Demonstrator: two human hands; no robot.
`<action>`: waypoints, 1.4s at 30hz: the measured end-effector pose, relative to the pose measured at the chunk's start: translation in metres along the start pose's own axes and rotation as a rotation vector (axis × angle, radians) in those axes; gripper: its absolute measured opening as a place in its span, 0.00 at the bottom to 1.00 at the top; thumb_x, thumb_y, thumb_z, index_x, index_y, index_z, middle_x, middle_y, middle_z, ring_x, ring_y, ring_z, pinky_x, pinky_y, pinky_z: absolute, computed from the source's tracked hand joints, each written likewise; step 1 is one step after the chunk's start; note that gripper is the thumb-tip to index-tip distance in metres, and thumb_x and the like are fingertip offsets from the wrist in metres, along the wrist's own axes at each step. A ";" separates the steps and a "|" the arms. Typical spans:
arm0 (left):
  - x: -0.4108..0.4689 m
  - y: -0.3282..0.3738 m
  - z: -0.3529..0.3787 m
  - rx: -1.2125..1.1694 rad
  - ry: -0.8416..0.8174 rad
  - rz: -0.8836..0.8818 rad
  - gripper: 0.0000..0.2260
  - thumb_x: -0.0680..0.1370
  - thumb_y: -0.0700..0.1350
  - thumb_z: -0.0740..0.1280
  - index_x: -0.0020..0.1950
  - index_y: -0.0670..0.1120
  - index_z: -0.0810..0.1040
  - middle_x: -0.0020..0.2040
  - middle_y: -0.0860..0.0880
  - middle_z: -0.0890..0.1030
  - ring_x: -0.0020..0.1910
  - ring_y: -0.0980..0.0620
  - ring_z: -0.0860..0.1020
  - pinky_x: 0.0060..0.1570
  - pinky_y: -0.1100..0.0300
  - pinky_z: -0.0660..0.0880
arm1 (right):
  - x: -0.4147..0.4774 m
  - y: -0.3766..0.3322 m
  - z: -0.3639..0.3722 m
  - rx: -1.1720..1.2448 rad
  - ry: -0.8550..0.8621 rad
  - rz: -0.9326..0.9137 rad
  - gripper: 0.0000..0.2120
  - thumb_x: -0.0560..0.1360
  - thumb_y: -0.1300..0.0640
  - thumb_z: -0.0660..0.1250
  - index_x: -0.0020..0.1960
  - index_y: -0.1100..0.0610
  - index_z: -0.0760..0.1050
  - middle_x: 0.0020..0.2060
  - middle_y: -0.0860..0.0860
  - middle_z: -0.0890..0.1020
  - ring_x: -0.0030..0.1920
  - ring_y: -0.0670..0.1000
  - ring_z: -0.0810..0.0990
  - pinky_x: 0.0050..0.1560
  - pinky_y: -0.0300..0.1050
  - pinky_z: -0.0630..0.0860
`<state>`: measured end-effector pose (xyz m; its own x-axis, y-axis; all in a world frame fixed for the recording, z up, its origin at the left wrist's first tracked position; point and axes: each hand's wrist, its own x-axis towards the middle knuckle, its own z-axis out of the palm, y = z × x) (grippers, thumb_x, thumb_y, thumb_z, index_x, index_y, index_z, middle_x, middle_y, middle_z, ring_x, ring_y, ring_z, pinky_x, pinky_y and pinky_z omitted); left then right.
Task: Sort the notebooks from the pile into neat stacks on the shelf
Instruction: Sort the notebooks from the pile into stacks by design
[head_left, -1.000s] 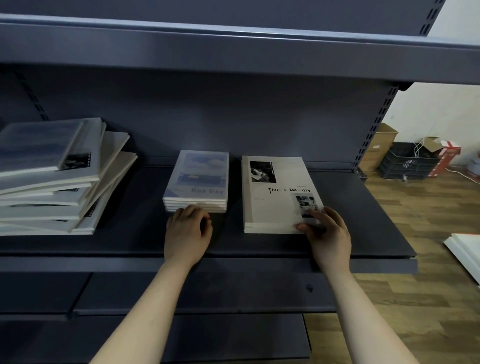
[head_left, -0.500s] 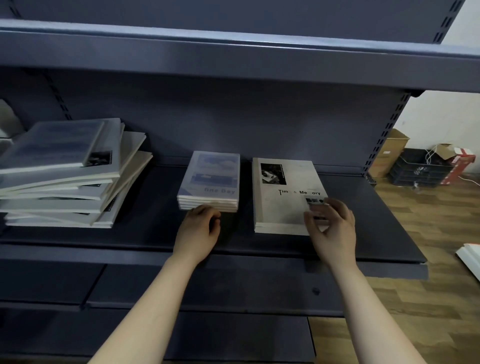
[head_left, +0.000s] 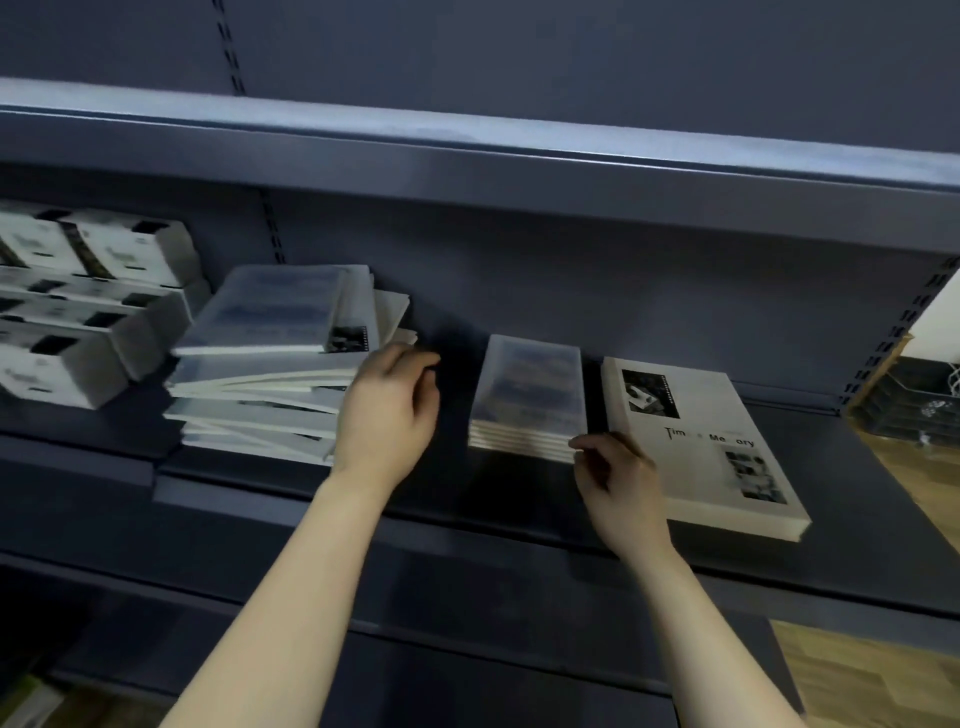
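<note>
Dark grey metal shelf, wooden floor beyond.

A dark blue-grey metal shelving unit fills most of the frame. Its upper shelf runs across the top third, with a plain back panel behind and a slotted upright at the right edge. At the far right a strip of white wall and stacked dark crates show, with wood-plank floor at lower right in dim light.
</note>
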<state>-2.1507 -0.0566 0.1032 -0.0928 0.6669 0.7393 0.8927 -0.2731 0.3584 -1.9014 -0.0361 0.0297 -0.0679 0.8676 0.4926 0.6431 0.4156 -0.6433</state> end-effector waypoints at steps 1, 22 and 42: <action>0.006 -0.011 -0.012 0.012 0.057 -0.008 0.09 0.74 0.39 0.64 0.52 0.41 0.81 0.49 0.43 0.81 0.48 0.44 0.78 0.46 0.57 0.73 | 0.002 -0.005 0.006 0.010 -0.003 0.001 0.09 0.74 0.64 0.66 0.50 0.53 0.79 0.45 0.48 0.79 0.43 0.43 0.78 0.44 0.27 0.70; 0.064 -0.161 -0.085 0.375 -0.150 -0.640 0.26 0.69 0.62 0.68 0.52 0.40 0.79 0.50 0.37 0.80 0.49 0.36 0.78 0.44 0.51 0.75 | 0.023 -0.065 0.085 -0.006 -0.024 -0.009 0.09 0.74 0.63 0.67 0.50 0.51 0.78 0.45 0.46 0.80 0.45 0.43 0.78 0.44 0.32 0.73; 0.015 0.004 -0.025 -1.242 -0.197 -0.752 0.06 0.82 0.44 0.59 0.58 0.49 0.65 0.52 0.38 0.80 0.32 0.44 0.82 0.28 0.60 0.77 | 0.029 -0.080 0.019 0.676 -0.070 0.315 0.12 0.79 0.47 0.57 0.58 0.47 0.75 0.47 0.53 0.84 0.42 0.54 0.84 0.39 0.47 0.80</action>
<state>-2.1595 -0.0650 0.1302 -0.2032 0.9730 0.1092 -0.2929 -0.1668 0.9415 -1.9690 -0.0387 0.0841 -0.0209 0.9792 0.2020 0.0323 0.2026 -0.9787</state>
